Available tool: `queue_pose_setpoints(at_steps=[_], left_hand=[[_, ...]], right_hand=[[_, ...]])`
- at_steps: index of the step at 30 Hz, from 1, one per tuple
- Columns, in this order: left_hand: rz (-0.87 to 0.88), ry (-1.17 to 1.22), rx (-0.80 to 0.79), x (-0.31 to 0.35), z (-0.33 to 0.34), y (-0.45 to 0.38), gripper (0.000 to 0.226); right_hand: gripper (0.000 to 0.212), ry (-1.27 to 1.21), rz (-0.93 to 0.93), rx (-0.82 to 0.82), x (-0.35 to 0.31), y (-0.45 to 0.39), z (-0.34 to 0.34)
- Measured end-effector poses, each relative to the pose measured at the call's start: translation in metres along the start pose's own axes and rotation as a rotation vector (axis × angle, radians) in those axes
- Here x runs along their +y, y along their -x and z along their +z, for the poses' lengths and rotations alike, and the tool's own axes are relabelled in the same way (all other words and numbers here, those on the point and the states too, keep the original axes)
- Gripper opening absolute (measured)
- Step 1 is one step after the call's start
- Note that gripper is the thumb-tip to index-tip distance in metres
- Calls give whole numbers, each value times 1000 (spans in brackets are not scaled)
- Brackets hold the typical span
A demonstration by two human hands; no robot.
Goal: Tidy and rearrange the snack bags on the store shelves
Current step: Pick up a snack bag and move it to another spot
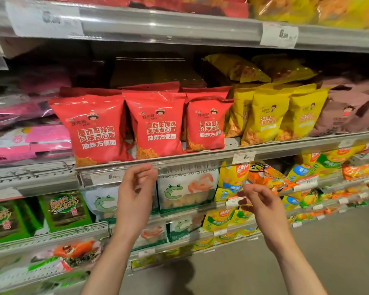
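Snack bags filled the shelves, front rows upright and facing out. On the middle shelf (200,155), from left to right: pink packs (30,143) lay flat in a stack; three red bags (94,126) stood side by side at the front edge, touching one another, with more red bags behind them; yellow bags (266,116) stood next, with two more yellow bags lying tilted on top at the back; brown bags (349,111) closed the row. Below, green packs (64,209) stood at the left, white bags (188,190) with a green figure in the centre, and yellow and orange bags (264,177) at the right. The left hand (136,188) was raised just below the middle shelf's edge rail, fingers loosely curled, its grip narrow and holding nothing. The right hand (262,203) hung lower and to the right, in front of the lower shelves, fingers likewise half curled and empty. Neither hand touched a bag.
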State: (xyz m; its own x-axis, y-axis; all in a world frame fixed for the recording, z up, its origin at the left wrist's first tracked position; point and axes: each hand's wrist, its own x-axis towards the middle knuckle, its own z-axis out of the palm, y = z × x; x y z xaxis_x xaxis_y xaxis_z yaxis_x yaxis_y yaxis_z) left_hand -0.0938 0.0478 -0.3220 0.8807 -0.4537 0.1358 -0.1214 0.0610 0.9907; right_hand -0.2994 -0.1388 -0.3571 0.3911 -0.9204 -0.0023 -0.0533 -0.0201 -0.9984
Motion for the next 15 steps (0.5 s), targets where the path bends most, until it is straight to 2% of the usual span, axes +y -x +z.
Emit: queue_pose_setpoints(at_steps=[6,15], left_hand=[[-84,24,31,-17,60,44,11],[-101,-1,71,-29,198,90,5]], right_hand=[[16,-56,72,38,19,-14,-71],[16,-46,100,4,35,-71,-202]])
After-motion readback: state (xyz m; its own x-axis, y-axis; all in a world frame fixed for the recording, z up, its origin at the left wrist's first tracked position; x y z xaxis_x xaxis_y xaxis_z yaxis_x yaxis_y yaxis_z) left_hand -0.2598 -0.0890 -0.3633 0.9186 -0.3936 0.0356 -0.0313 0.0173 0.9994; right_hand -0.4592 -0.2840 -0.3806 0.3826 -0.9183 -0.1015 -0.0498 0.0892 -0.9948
